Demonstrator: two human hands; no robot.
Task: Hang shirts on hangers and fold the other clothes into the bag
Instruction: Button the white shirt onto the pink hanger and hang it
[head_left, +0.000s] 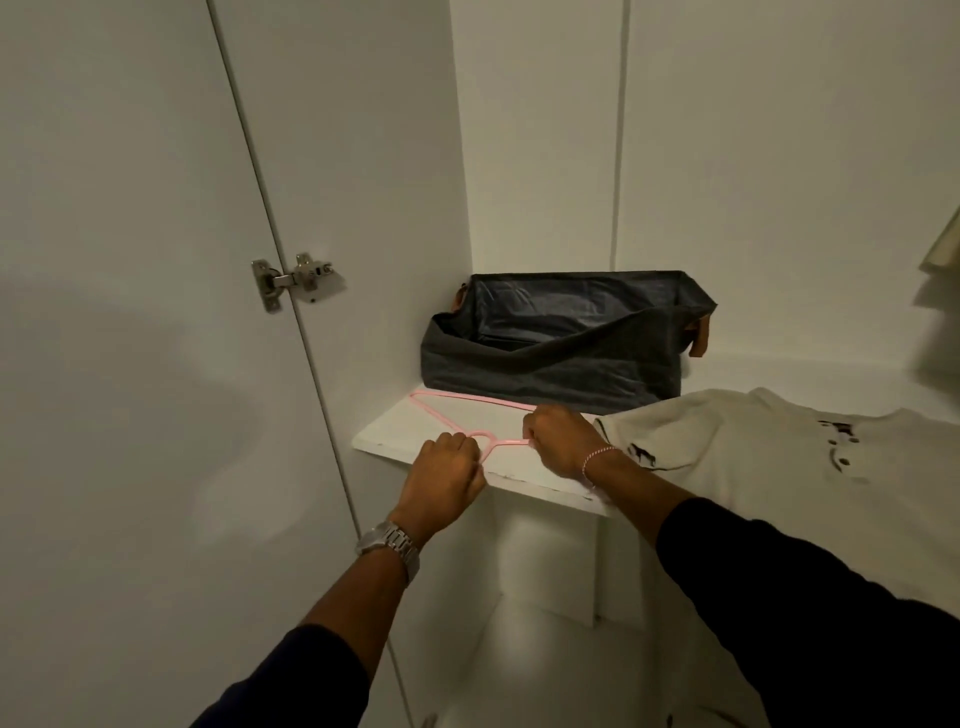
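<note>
Head view: both hands on pink hanger (447, 402) lying flat on white shelf (384, 431), front edge. Left hand (444, 480) fingers curled round its neck; right hand (563, 439) fingers curled on its arm. Cream shirt (753, 457) just right, touching right wrist. Grey bag (561, 343) behind hanger, open.

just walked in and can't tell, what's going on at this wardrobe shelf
A person is picking up a pink hanger that lies on the white shelf. The left hand grips it at the neck and the right hand holds its arm. A cream shirt lies beside them on the shelf, not yet on the hanger. Behind sits an open grey bag; no clothes show inside.
</note>
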